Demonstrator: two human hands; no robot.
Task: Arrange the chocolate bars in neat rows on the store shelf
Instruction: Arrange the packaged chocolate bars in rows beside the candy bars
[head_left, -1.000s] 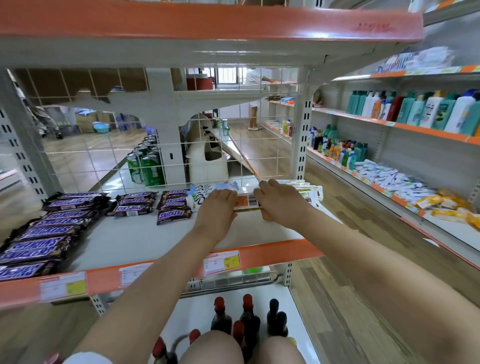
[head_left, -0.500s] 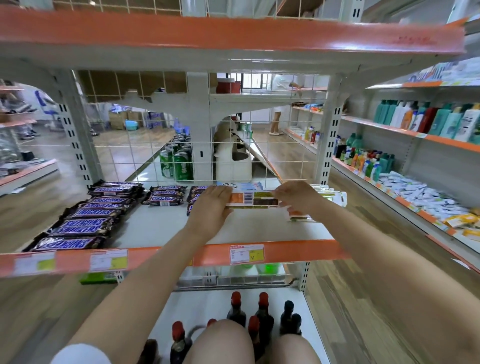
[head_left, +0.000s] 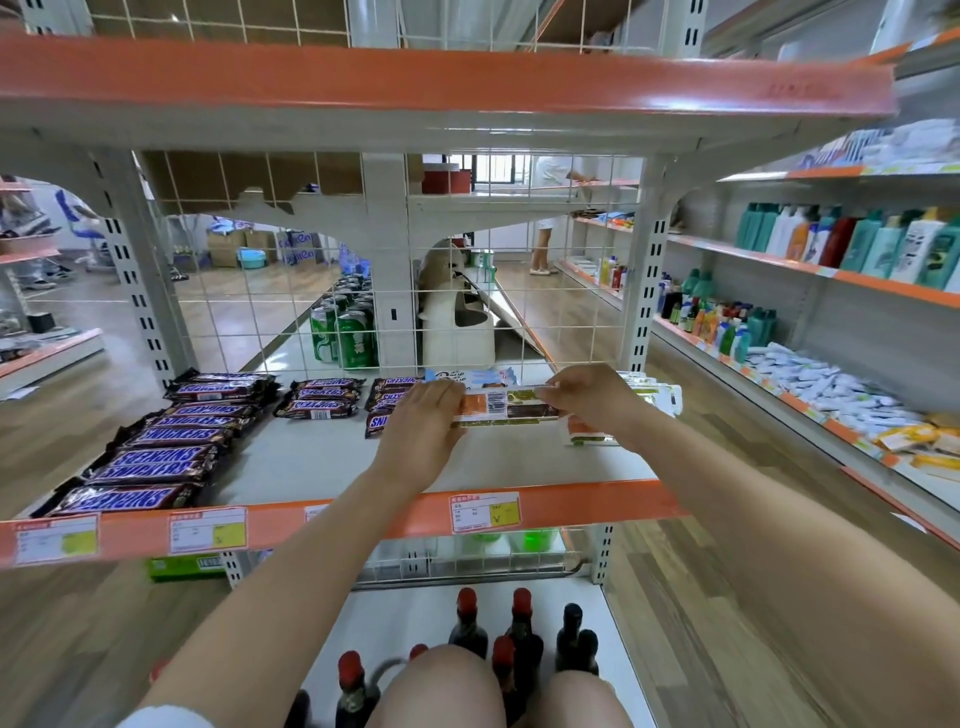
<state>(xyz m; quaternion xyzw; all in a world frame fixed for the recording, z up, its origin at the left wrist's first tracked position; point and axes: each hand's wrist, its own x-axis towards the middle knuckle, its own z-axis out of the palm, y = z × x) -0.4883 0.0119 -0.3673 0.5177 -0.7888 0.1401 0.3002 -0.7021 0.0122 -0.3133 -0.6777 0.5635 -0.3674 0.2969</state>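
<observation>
Both hands grip one bar (head_left: 506, 410), fingers pinching its ends: left hand (head_left: 423, 415) at 9, right hand (head_left: 589, 397) at 3. Long axis runs 9–3, above the shelf (head_left: 322, 457).

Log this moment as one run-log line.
left hand: grips bar end | right hand: grips other end | chocolate bar: held over shelf | Snickers bars: in rows at left

Dark brown wrappers with blue-and-white lettering are seen on the chocolate bars (head_left: 150, 462) at left; an orange edge (head_left: 571, 501) is shown along the grey shelf (head_left: 311, 462).
</observation>
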